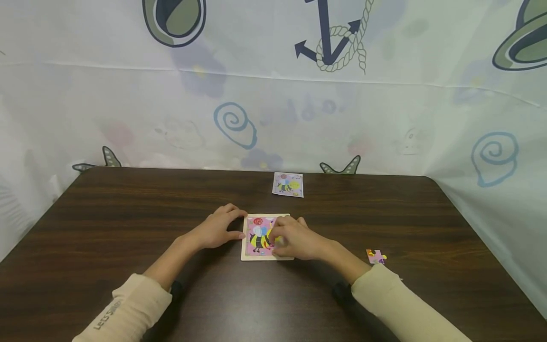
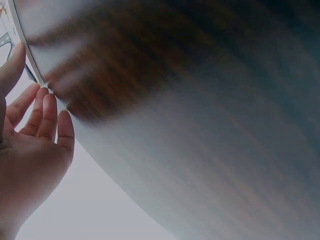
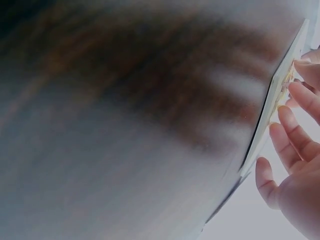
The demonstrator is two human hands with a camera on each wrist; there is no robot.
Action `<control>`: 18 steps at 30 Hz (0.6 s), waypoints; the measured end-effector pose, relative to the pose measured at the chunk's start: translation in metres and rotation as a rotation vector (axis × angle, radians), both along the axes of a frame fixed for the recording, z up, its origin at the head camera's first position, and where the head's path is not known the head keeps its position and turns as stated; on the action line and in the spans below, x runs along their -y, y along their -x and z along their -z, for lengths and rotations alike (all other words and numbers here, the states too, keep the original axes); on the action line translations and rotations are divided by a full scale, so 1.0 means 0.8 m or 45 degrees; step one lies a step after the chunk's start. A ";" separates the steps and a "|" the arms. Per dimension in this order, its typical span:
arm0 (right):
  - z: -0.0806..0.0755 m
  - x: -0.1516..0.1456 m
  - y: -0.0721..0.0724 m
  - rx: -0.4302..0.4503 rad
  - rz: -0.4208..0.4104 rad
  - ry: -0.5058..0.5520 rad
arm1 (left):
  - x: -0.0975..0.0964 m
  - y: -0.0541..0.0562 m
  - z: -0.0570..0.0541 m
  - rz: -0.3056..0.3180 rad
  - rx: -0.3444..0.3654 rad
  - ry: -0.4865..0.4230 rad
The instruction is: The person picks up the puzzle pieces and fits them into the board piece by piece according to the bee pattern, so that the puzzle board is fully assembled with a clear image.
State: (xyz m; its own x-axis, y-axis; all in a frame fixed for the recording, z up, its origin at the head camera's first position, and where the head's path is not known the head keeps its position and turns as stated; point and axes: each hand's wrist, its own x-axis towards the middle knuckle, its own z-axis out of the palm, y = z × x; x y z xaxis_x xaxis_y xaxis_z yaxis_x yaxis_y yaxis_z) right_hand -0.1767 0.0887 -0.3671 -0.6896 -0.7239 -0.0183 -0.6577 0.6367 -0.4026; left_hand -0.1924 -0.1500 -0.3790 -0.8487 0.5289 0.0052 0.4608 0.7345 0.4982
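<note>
A wooden jigsaw tray [image 1: 260, 259] with a pale rim lies flat at the middle of the table. Its bee picture [image 1: 258, 241], yellow and black on pink, shows on the left part. My left hand [image 1: 218, 229] steadies the tray's left edge, thumb and fingers spread and fairly straight. Over the right part bends my right hand [image 1: 301, 239], hiding what lies beneath. Thumb and index fingertips come together on a puzzle piece [image 3: 286, 84] at the tray's surface in the right wrist view, and the other fingers hang loosely beside the rim.
A loose pink and yellow puzzle piece [image 1: 376, 257] lies right of the tray, close to the right forearm. A square picture card [image 1: 288, 185] with the same bee is near the back edge of the dark wooden table [image 1: 171, 190]. A printed cloth [image 1: 273, 95] hangs behind.
</note>
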 end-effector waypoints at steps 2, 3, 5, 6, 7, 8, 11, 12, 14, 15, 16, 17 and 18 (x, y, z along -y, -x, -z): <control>0.000 0.000 0.000 0.002 0.002 -0.002 | 0.000 0.000 0.000 0.006 -0.006 -0.002; 0.000 0.000 0.000 0.001 0.002 -0.002 | 0.000 0.000 0.000 0.007 -0.007 -0.003; 0.000 0.000 0.000 -0.001 0.004 -0.003 | 0.000 0.000 0.000 0.011 -0.010 -0.006; 0.000 0.000 0.000 0.000 0.006 -0.006 | 0.000 0.000 0.000 0.011 -0.010 -0.009; 0.000 0.000 0.000 0.000 0.007 -0.005 | 0.000 0.000 0.000 0.010 -0.007 -0.010; 0.000 0.000 0.000 0.002 0.010 -0.004 | 0.000 0.000 0.000 0.009 -0.006 -0.010; 0.001 0.000 -0.001 -0.001 0.007 0.000 | 0.000 -0.001 0.000 0.007 -0.002 -0.010; 0.001 -0.001 -0.001 -0.003 0.002 0.005 | 0.000 -0.001 0.000 0.004 -0.001 -0.010; 0.000 -0.001 -0.001 -0.001 -0.002 0.007 | 0.000 -0.002 -0.001 0.005 -0.004 -0.010; 0.000 -0.001 -0.001 -0.001 -0.004 0.006 | 0.000 -0.002 -0.001 0.006 -0.006 -0.009; 0.000 -0.001 -0.001 -0.003 -0.007 0.004 | -0.001 -0.002 -0.001 0.004 -0.007 -0.010; -0.001 -0.002 -0.002 -0.007 -0.011 0.005 | -0.001 -0.003 -0.002 0.004 -0.009 -0.010; -0.001 -0.002 -0.002 -0.011 -0.015 0.005 | -0.001 -0.003 -0.002 0.002 -0.011 -0.009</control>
